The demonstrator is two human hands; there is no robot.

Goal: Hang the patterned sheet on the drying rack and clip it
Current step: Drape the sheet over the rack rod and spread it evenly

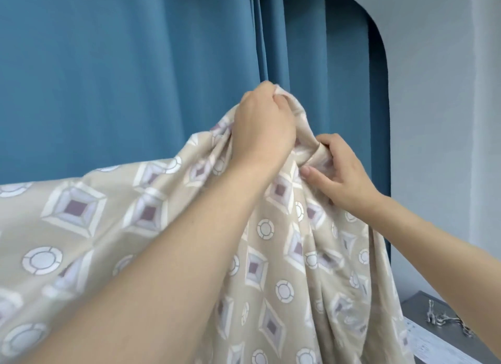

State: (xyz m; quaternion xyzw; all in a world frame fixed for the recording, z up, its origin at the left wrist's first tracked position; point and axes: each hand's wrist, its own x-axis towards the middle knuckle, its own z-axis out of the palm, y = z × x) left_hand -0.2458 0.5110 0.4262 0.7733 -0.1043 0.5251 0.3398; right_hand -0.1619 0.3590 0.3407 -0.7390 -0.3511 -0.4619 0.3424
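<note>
The patterned sheet [81,220] is beige with white-and-purple diamonds and rings, and it spreads across the lower half of the view in front of me. My left hand [263,125] grips a bunched peak of the sheet, raised highest at the centre. Just right and lower, my right hand [341,171] pinches a fold of the same sheet. From both hands the cloth hangs down in long folds. The drying rack is hidden from view.
A blue curtain [135,79] fills the background behind the sheet. A pale wall [444,119] stands at the right. At the lower right, several metal clips [444,320] lie on a grey surface [423,309] beside a white sheet of paper [433,344].
</note>
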